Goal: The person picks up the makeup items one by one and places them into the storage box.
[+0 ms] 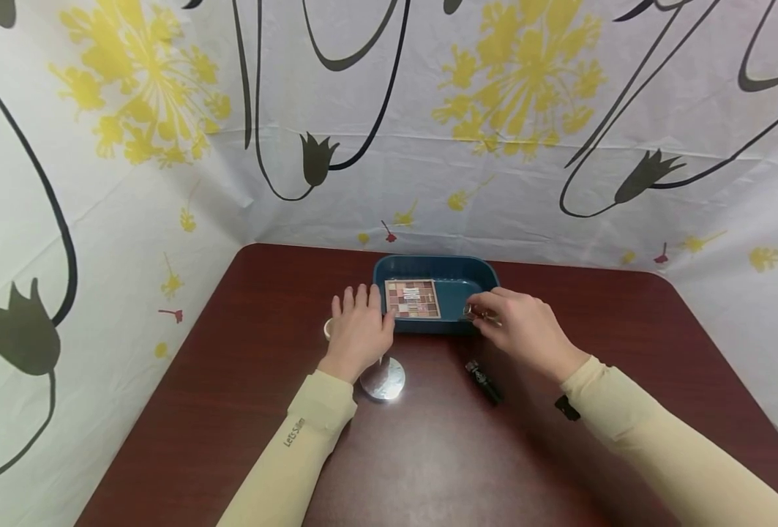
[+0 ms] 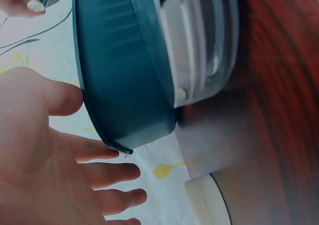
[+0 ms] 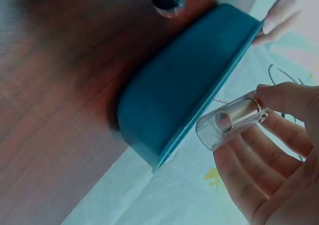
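My right hand (image 1: 527, 326) pinches a small clear tube (image 3: 232, 120) with a gold-toned end between thumb and fingers, over the near right edge of the blue tray (image 1: 451, 327). Inside the tray's left part lies an eyeshadow palette (image 1: 412, 298). With fingers straight, my left hand (image 1: 360, 326) is at the tray's left near corner; its thumb touches the rim in the left wrist view. Below that hand stands a clear round container (image 2: 199, 41), its top shiny in the head view. A white round piece (image 2: 207, 200) is partly hidden behind the left hand in the head view.
A short black tube (image 1: 484, 382) lies on the dark red-brown table (image 1: 428, 461), in front of the tray's right half. Patterned white cloth (image 1: 389, 168) hangs behind the table and along both sides.
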Tool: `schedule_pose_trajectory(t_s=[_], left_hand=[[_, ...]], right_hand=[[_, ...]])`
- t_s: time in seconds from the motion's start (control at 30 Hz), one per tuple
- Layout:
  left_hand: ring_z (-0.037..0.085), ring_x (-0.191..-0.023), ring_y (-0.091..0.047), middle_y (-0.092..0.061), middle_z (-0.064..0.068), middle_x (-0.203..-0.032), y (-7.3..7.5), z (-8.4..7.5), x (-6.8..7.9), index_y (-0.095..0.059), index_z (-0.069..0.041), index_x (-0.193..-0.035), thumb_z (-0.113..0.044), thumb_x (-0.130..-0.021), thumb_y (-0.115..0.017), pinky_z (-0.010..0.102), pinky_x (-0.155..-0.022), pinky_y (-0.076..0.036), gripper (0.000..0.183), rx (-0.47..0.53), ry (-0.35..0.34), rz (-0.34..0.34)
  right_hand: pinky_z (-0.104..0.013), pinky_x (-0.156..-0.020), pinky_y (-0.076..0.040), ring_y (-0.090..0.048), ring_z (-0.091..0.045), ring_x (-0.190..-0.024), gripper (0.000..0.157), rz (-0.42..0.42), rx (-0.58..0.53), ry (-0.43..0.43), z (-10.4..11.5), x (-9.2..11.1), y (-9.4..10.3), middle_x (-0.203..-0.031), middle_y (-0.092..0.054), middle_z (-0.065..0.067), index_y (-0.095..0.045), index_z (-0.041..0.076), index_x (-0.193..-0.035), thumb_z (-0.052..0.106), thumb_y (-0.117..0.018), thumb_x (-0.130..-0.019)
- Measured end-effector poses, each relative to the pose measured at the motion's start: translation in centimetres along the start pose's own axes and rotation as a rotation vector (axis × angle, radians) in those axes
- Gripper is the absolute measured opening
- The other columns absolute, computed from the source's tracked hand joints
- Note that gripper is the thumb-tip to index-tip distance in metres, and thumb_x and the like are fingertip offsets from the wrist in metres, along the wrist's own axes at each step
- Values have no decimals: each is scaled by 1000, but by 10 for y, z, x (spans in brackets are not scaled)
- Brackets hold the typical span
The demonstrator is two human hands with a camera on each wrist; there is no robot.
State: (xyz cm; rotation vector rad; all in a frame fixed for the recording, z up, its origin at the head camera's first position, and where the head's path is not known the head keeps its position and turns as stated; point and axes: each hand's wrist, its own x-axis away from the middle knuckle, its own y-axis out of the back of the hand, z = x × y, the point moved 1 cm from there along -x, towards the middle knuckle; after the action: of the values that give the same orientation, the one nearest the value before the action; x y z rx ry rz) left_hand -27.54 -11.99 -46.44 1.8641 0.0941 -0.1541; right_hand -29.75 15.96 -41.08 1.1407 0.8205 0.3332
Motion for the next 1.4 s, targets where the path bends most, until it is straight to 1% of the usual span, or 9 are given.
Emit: schedule_pose_trajectory(t_s=[0.17, 0.33, 0.5, 0.67, 0.87, 0.93, 1.13, 1.27, 1.4], left_hand=[[45, -147, -25, -35, 22, -158, 2, 0, 1, -34, -4, -156, -46, -104, -46, 62, -117, -15, 68, 16, -4, 5], [44, -147, -24, -33, 21, -159, 1, 1, 1, -33, -5, -157, -49, -105, -42, 61, -117, -15, 69, -1, -10, 13], [45, -146, -26, -34, 22, -158, 0, 0, 0, -34, -4, -156, -49, -104, -43, 62, -116, -16, 70, -11, -7, 13], [45, -146, -26, -33, 23, -158, 0, -2, 0, -34, -4, -156, -49, -104, -45, 62, -116, -17, 70, -4, 1, 18], [45, -146, -25, -33, 22, -159, 3, -2, 1, -33, -5, -156, -49, -104, -45, 62, -117, -16, 70, 3, 11, 29], [45, -146, -25, -33, 22, -158, 4, -1, 1, -33, -5, -156, -49, -104, -45, 62, -116, -16, 70, 4, 9, 27], [46, -146, -25, -34, 22, -158, 4, 0, 0, -33, -4, -156, -49, -104, -46, 62, -116, -16, 70, -1, 2, 23], [45, -147, -23, -34, 20, -159, 4, 0, 0, -34, -4, -156, -48, -103, -47, 63, -116, -15, 70, 2, 1, 23], [45, -148, -20, -33, 18, -160, 3, 0, 0, -34, -4, -156, -49, -103, -46, 63, -116, -14, 70, 1, -1, 32]], right_hand=[[-32, -66, -53, -65, -9, -87, 26, 20, -38, -6, -4, -16, -2, -101, -67, 7, -73, 19, -116, 16, -77, -90], [-34, -69, -54, -65, -9, -89, 28, 91, -94, 3, -7, -33, -7, -102, -68, 7, -73, 18, -120, 17, -76, -92], [-32, -69, -53, -62, -7, -88, 31, 193, -131, -7, -12, -46, -17, -102, -66, 9, -71, 22, -124, 20, -75, -93], [-34, -69, -53, -62, -8, -86, 34, 292, -184, -15, -15, -58, -28, -100, -66, 8, -71, 18, -128, 19, -75, -93], [-37, -81, -56, -66, -11, -98, 35, 412, -269, 29, -12, -75, -39, -115, -70, 4, -71, 17, -129, 17, -73, -94], [-37, -83, -56, -66, -11, -100, 33, 455, -288, 40, -11, -80, -42, -117, -70, 3, -70, 16, -129, 17, -71, -96], [-36, -79, -55, -64, -13, -90, 31, 625, -355, 35, -10, -98, -50, -111, -71, 1, -70, 13, -130, 16, -66, -99], [-35, -83, -55, -66, -13, -96, 32, 755, -419, 13, -11, -110, -55, -121, -69, -1, -69, 14, -131, 12, -64, -100], [-35, -82, -55, -65, -13, -98, 32, 839, -454, 14, -11, -117, -60, -126, -67, 0, -70, 14, -130, 9, -63, -99]])
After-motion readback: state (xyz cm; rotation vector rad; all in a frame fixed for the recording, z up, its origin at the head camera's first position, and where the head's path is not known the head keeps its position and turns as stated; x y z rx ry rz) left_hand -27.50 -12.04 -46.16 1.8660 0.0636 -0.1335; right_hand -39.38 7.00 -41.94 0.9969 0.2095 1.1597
